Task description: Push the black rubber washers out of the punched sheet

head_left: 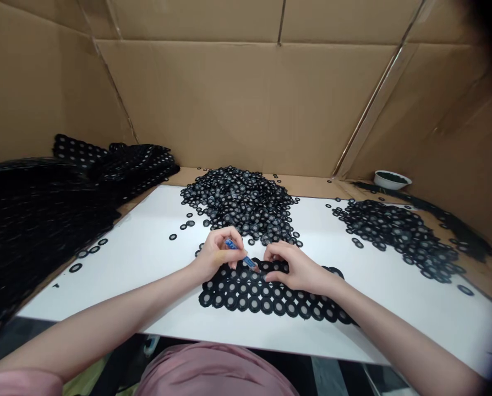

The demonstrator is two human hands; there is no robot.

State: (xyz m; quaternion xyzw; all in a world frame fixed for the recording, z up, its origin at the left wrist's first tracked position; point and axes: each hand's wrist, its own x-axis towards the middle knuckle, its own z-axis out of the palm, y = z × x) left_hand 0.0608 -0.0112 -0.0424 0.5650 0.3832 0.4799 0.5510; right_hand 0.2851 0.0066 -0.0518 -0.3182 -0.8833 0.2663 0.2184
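My left hand [223, 254] is closed around a thin blue tool [241, 256], whose tip points down and right onto a sheet of joined black rings [266, 306] with pale centres. Bent over the same sheet, just right of the tip, is my right hand [293, 268], its thumb and fingers curled at the sheet's upper part. What lies between those fingertips, if anything, is too small to make out. The sheet rests on the white board [180, 319]. Behind both hands rises a large heap of loose black rings [241, 201].
A second heap of rings [394, 228] lies on the right. Behind it stands a white bowl [388, 186] with dark contents. Black ringed material [43, 214] is piled at the left. Loose rings [76, 268] lie near the board's left edge. Cardboard walls [229, 99] enclose the back and sides.
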